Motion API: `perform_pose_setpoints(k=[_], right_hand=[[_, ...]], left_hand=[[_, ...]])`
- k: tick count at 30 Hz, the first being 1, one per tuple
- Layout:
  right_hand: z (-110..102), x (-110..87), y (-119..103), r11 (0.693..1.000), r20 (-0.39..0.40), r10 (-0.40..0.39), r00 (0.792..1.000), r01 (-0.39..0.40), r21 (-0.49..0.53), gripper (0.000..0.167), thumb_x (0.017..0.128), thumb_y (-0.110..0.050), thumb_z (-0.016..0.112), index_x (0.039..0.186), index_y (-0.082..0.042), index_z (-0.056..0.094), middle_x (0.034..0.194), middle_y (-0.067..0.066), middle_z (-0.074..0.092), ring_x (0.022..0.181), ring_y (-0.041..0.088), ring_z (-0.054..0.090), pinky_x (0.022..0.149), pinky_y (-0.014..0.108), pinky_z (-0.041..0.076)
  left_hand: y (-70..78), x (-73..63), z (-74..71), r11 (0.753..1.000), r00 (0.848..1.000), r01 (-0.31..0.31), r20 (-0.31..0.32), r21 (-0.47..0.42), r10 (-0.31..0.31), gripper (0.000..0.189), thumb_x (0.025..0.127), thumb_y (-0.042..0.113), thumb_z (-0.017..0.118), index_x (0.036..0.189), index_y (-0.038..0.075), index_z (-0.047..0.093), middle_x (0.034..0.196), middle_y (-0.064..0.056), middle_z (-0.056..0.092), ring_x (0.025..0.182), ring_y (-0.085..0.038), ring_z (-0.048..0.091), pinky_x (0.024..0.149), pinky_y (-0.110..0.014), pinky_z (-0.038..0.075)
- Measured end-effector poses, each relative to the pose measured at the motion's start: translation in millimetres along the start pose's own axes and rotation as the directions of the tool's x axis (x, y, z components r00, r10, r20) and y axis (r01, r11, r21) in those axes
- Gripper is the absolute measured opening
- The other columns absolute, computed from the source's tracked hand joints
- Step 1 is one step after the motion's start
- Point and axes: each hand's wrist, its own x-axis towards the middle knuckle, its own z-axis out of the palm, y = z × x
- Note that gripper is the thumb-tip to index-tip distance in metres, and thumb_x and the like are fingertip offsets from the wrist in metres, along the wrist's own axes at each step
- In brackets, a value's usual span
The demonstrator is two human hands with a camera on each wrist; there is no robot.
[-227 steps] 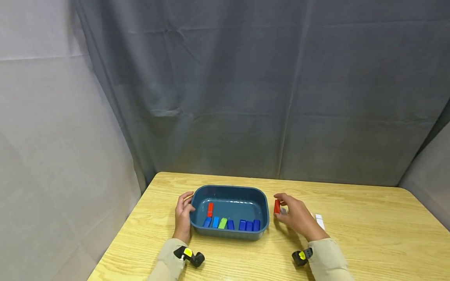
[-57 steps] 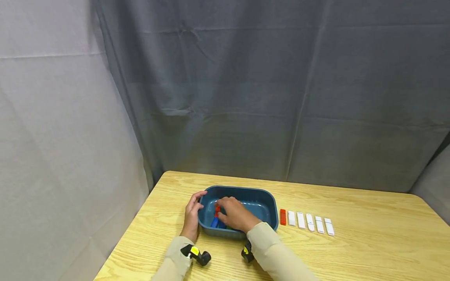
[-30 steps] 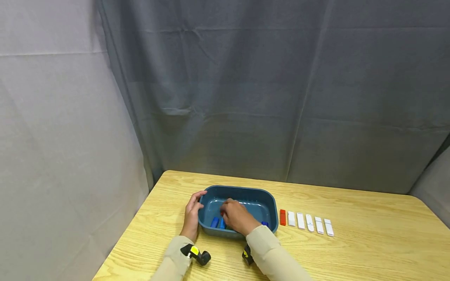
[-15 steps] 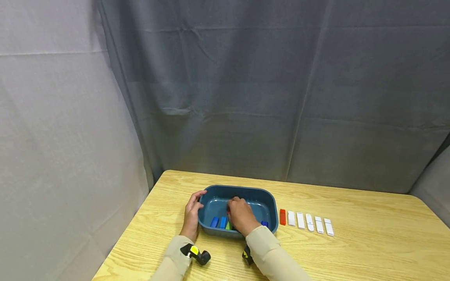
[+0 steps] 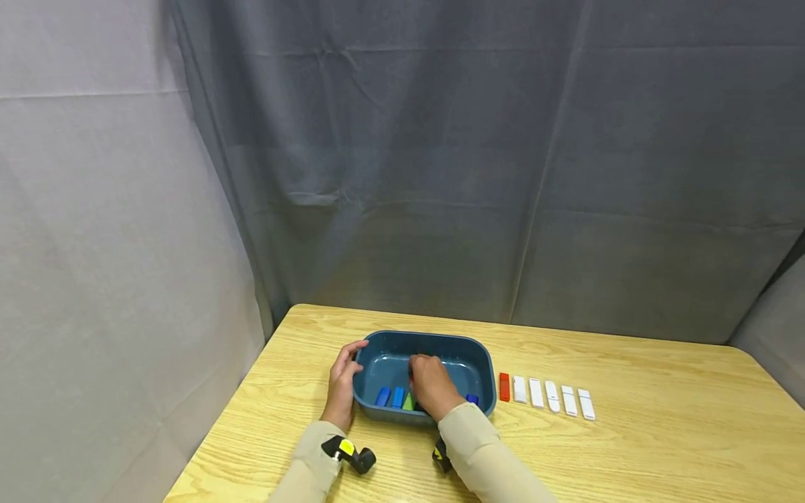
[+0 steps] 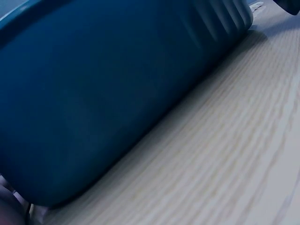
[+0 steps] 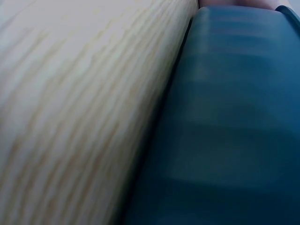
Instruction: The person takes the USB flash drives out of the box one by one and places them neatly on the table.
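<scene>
In the head view, a dark blue plastic bin (image 5: 377,412) stands on the table. My left hand (image 5: 342,388) holds its left end, fingertips and thumb at the rim. Inside the bin, my right hand (image 5: 432,386) bends down with curled fingers and pinches a red USB stick (image 5: 411,377), mostly hidden by the hand. Along the near wall lie a blue USB stick (image 5: 382,397), a lighter blue one (image 5: 398,397) and a green one (image 5: 409,402). A dark blue one (image 5: 472,399) shows at the right end. The wrist views show mainly the bin's outer wall (image 6: 93,93).
Right of the bin a row lies on the wooden table (image 5: 660,419): a red USB stick (image 5: 505,387), then several white ones, such as the rightmost (image 5: 586,404). A grey curtain (image 5: 402,209) hangs behind the table's far edge.
The red USB stick from my right hand now lies at the row's left end. That hand has since reached into the bin and shifted another red stick rightward. My left hand stays put.
</scene>
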Motion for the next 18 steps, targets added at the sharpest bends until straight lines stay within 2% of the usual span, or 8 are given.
perform_pose_setpoints(k=[6,11,18], right_hand=[[0,-0.7,1,1.0,-0.005,-0.009,1.0,0.009,-0.009,0.016,0.069,0.005,0.072,0.077,-0.002,0.059,0.071,0.01,0.054,0.067,0.024,0.056,0.06,0.037,0.049],[-2,-1.1,-1,1.0,0.004,0.003,1.0,-0.003,-0.031,0.016,0.069,0.004,0.073,0.076,-0.002,0.06,0.07,0.01,0.056,0.069,0.025,0.058,0.062,0.037,0.05],[-4,-0.1,-2,0.998,0.014,0.021,1.0,-0.02,-0.06,0.016,0.07,0.001,0.076,0.077,-0.005,0.062,0.071,0.009,0.055,0.07,0.026,0.058,0.062,0.038,0.049]], left_hand=[[-18.9,6.9,-2.8,1.0,1.0,-0.003,-0.023,-0.006,0.003,0.046,0.083,-0.006,0.039,0.127,-0.004,0.054,0.142,-0.015,0.047,0.141,-0.026,0.028,0.113,-0.046,0.014],[-22.3,7.1,-2.3,1.0,0.999,-0.014,-0.033,0.005,0.014,0.047,0.082,-0.004,0.04,0.126,-0.001,0.056,0.141,-0.012,0.048,0.141,-0.024,0.029,0.113,-0.046,0.014],[8.3,-4.2,1.7,1.0,1.0,0.0,0.002,0.005,0.0,0.046,0.083,-0.008,0.04,0.128,-0.011,0.05,0.142,-0.023,0.044,0.142,-0.03,0.026,0.113,-0.048,0.014]])
